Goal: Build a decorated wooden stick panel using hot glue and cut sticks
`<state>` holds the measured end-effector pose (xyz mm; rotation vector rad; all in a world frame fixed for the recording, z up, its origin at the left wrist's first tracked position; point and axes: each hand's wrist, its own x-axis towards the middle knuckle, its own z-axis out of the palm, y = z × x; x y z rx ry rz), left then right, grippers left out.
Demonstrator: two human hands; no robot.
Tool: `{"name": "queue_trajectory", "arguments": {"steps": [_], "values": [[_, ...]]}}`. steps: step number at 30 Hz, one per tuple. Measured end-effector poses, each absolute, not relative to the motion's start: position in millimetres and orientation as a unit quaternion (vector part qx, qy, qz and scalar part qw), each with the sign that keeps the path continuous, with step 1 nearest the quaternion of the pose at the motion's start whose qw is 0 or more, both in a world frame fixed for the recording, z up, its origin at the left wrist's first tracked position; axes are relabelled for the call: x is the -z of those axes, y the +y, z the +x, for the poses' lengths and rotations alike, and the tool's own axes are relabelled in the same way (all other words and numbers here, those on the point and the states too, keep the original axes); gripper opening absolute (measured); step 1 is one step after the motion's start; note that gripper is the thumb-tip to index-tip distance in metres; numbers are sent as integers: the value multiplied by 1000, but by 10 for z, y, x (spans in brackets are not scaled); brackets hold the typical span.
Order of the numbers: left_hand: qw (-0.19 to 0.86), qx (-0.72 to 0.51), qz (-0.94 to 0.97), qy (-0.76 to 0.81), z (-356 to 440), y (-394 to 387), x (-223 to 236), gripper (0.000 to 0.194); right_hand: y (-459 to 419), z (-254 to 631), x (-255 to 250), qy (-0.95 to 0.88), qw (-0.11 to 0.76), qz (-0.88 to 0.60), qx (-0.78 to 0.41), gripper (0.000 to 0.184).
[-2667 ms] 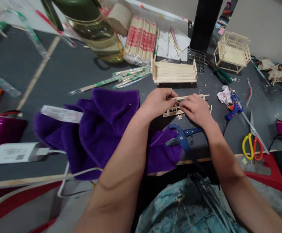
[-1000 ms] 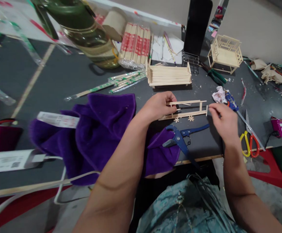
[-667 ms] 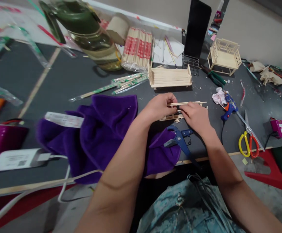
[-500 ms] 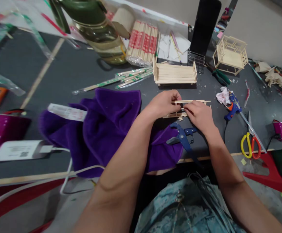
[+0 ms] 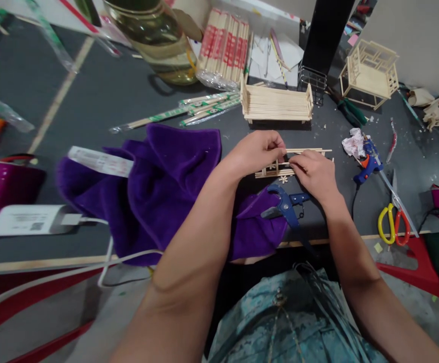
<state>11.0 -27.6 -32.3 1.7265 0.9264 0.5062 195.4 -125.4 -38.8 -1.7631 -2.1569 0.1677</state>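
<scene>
A small frame of thin wooden sticks (image 5: pixel 285 172) lies on the dark table between my two hands. My left hand (image 5: pixel 262 150) grips its left upper part, thumb and fingers pinched together. On the right side, my right hand (image 5: pixel 316 172) has its fingers closed on the same frame, covering part of it. A tiny flower-shaped wooden piece (image 5: pixel 283 179) shows at the frame's front edge. Just below lie blue-handled cutters (image 5: pixel 288 205), partly on a purple cloth (image 5: pixel 174 186). Behind the hands stands a small bench made of sticks (image 5: pixel 278 105).
Right of my hands are a blue glue gun (image 5: pixel 371 164), crumpled paper (image 5: pixel 354 143) and scissors (image 5: pixel 393 222). A second stick model (image 5: pixel 371 75) stands at the back right. Wrapped chopsticks (image 5: pixel 225 50) and a large jar (image 5: pixel 159 45) are at the back. A white charger (image 5: pixel 30 220) lies left.
The view has shifted slightly, so the table items sit higher in the picture. My left fingers have moved a little along the frame; both hands still hold it.
</scene>
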Motion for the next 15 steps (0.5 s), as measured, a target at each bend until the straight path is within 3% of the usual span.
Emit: {"name": "queue_trajectory", "arguments": {"steps": [15], "values": [[536, -214, 712, 399, 101, -275, 366, 2, -1242, 1956, 409, -749, 203, -623, -100, 23]]}}
